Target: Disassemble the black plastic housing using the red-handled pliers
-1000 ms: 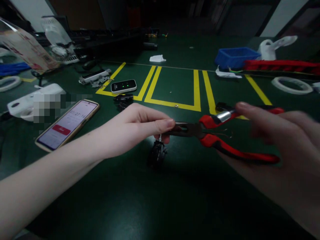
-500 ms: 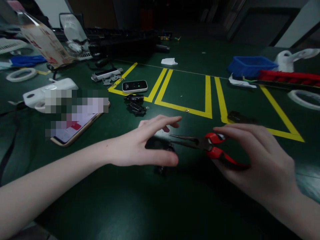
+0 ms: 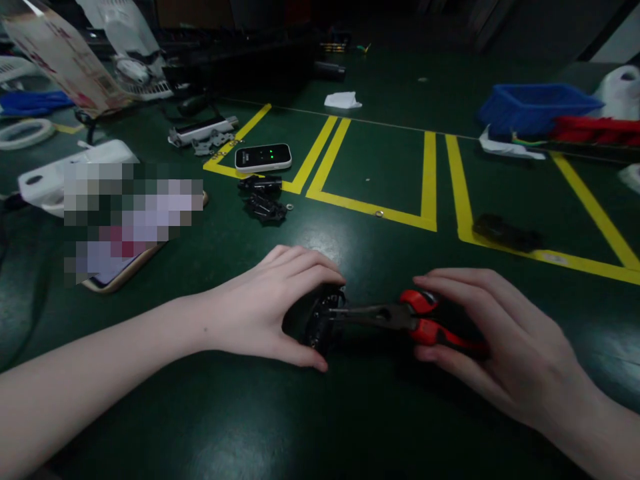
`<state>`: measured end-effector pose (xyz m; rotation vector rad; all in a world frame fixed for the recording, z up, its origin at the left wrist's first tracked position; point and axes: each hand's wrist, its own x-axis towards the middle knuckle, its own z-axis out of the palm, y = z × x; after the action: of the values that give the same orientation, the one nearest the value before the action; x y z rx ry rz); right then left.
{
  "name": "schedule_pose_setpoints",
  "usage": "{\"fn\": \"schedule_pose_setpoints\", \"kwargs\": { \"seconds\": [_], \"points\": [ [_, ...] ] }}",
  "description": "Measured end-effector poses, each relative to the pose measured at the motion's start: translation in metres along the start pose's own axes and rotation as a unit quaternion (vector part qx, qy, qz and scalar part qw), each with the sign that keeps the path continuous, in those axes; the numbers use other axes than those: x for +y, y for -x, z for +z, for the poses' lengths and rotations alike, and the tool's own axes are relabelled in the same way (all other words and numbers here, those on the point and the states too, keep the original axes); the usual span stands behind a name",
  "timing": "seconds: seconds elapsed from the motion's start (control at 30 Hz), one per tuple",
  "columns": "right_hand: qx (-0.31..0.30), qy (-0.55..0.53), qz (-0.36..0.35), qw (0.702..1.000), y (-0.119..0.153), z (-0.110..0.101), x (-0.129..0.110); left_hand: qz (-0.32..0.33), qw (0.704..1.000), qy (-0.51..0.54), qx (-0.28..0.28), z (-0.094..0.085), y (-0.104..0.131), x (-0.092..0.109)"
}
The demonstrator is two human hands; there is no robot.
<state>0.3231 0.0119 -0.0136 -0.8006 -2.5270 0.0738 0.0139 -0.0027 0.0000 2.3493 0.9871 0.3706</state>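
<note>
Nearest: green table (image 3: 380, 413), dark sheen. Left hand (image 3: 270, 307) arched about a small black part (image 3: 319, 327), fingers over its far end, thumb by its near end; cannot tell whether this grip is closed on it. Right hand (image 3: 520, 347) wrapped around the red handles of long-nose pliers (image 3: 400, 317), its grip firm on them. Plier tips overlap the part, on the side away from the left palm; bite or mere contact, cannot tell.

Progress, as judged: work on this part looks in hand, with tool and part together; finished state of the part not readable in the gloom. Loose pieces beyond await either hand's touch.

Past the left grip: phone (image 3: 107, 283) off to the left, screen partly masked; straight beyond, black pieces (image 3: 267, 208) with a small ring (image 3: 290, 207) just beside. Past the right grip: dark object (image 3: 505, 232) by yellow tape (image 3: 465, 193). Farther, between the grips: another ring (image 3: 379, 214) on the tape. Farthest: blue bin (image 3: 540, 110), beyond the right grip.
</note>
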Motion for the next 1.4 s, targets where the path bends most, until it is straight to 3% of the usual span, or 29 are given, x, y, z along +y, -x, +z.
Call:
{"fn": "schedule_pose_setpoints", "kwargs": {
  "seconds": [0.13, 0.33, 0.57, 0.83, 1.23, 1.4],
  "points": [
    [-0.008, -0.037, 0.024, 0.999, 0.002, 0.003, 0.0, -0.018, 0.996, 0.086, 0.022, 0.001, 0.0, 0.003],
    [0.006, -0.091, 0.052, 0.994, 0.004, 0.001, -0.013, 0.013, 0.984, 0.172, 0.046, 0.003, -0.001, 0.009],
    [0.018, 0.0, 0.022, 1.0, -0.002, -0.004, -0.022, 0.033, 0.983, 0.175, 0.046, 0.004, -0.003, 0.009],
    [-0.007, 0.076, 0.029, 0.997, 0.0, -0.008, -0.025, 0.052, 0.979, 0.174, 0.094, 0.006, -0.001, 0.01],
    [-0.026, 0.096, 0.03, 0.995, 0.001, -0.005, -0.023, 0.067, 0.984, 0.134, 0.092, 0.008, -0.003, 0.005],
    [-0.018, 0.093, -0.009, 0.995, -0.001, 0.0, -0.019, 0.053, 0.988, 0.115, 0.088, 0.008, -0.003, 0.006]
  ]
}}
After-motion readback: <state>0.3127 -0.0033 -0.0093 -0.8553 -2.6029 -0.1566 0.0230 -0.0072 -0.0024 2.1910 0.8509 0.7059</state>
